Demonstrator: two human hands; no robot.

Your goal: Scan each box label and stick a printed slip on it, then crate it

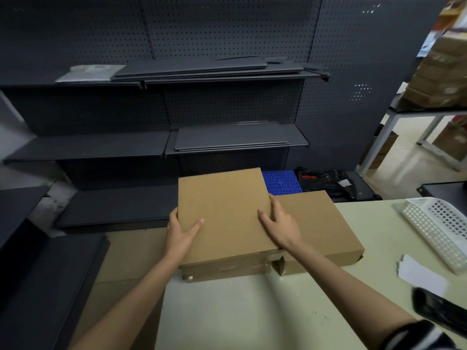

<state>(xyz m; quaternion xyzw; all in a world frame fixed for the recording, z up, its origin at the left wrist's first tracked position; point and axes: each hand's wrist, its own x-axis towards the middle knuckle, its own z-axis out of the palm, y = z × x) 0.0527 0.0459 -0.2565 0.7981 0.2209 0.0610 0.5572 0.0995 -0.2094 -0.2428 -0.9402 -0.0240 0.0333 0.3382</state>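
Observation:
A flat brown cardboard box (222, 210) lies on top of a stack at the table's far left corner. My left hand (180, 231) grips its left edge, thumb on top. My right hand (279, 226) holds its right edge, fingers spread over the top. A taped box (227, 270) lies beneath it, and another flat box (321, 223) lies beside it on the right. No label shows on the top face. White printed slips (422, 274) lie on the table at the right. A dark scanner (439, 311), blurred, lies at the right edge.
A white perforated basket (439, 231) stands at the table's right. The pale table (252, 311) ends at its left edge, with a cardboard sheet (131, 261) below it. Dark shelving (177, 145) lines the wall ahead. A blue crate (281, 183) sits on the floor behind the boxes.

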